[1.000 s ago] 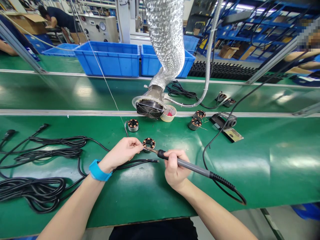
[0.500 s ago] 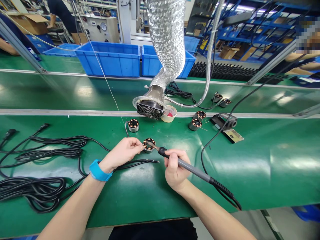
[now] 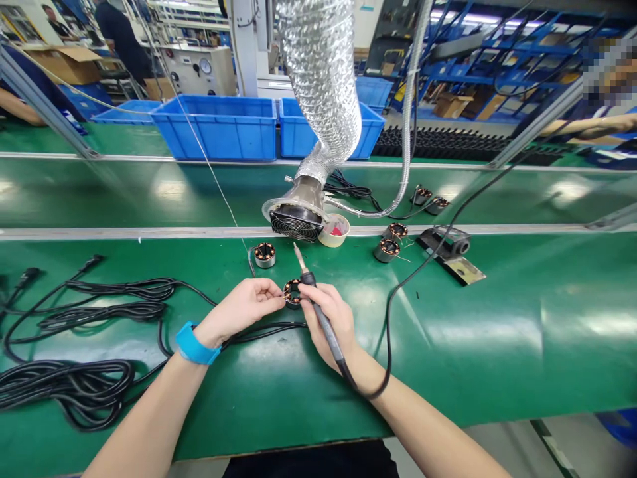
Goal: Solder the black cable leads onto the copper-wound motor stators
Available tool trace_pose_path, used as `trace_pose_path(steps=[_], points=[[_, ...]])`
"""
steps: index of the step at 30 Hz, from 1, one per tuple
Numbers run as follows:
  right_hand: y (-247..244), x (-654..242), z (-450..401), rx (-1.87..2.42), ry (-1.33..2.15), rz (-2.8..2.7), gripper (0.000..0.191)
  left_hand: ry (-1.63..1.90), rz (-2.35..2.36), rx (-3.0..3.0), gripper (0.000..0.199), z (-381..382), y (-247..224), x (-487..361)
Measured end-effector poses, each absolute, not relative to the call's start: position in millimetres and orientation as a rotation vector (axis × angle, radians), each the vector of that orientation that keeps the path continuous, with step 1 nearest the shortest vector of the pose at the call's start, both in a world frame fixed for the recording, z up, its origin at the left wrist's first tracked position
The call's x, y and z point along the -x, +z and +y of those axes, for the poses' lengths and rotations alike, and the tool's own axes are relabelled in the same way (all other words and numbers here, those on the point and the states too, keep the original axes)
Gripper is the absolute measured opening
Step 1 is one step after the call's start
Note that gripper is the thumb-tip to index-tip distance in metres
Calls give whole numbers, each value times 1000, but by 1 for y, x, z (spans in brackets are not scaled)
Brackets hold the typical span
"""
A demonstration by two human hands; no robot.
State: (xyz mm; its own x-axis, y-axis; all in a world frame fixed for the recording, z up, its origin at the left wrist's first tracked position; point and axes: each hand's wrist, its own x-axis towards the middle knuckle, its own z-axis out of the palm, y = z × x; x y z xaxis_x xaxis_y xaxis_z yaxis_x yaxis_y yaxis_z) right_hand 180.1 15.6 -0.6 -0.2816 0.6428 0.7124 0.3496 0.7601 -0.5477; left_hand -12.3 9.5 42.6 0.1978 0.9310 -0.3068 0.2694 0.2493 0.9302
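Observation:
A small ring-shaped motor stator [image 3: 291, 297] with copper windings sits on the green bench between my hands. My left hand [image 3: 251, 302], a blue band on its wrist, is closed in a pinch at the stator's left edge; what lies between the fingertips is too small to make out. In my right hand [image 3: 332, 322] is a soldering iron [image 3: 326, 328], its tip pointing away from me and up, past the stator. The thumb and fingers of that hand reach to the stator's right side. A second stator [image 3: 265, 255] stands just beyond, to the left.
Coiled black cables [image 3: 64, 385] cover the left of the bench. A fume extraction hood [image 3: 297, 216] hangs ahead, beside a tape roll [image 3: 335, 230]. More stators [image 3: 387, 250] and a metal stand [image 3: 450, 249] lie to the right. Blue bins [image 3: 213, 129] stand behind.
The soldering iron has swung from pointing left at the stator to pointing away from me, its tip off the stator. My right hand has moved left, up to the stator. My left hand stays pinched there.

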Motion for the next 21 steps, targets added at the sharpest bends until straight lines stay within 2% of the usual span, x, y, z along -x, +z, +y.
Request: trace_pose_path(steps=[6,12,21], points=[[-11,-178,29,769,406,-2122,53,681,1303,-1352,21,11,43,20],[-9,-182,37,735,575,-2210,48,672,1382,-1292,27,11,54,20],[-6,-188,41,737,624,-2190,45,869,1379,-1066,30,15,38,4]])
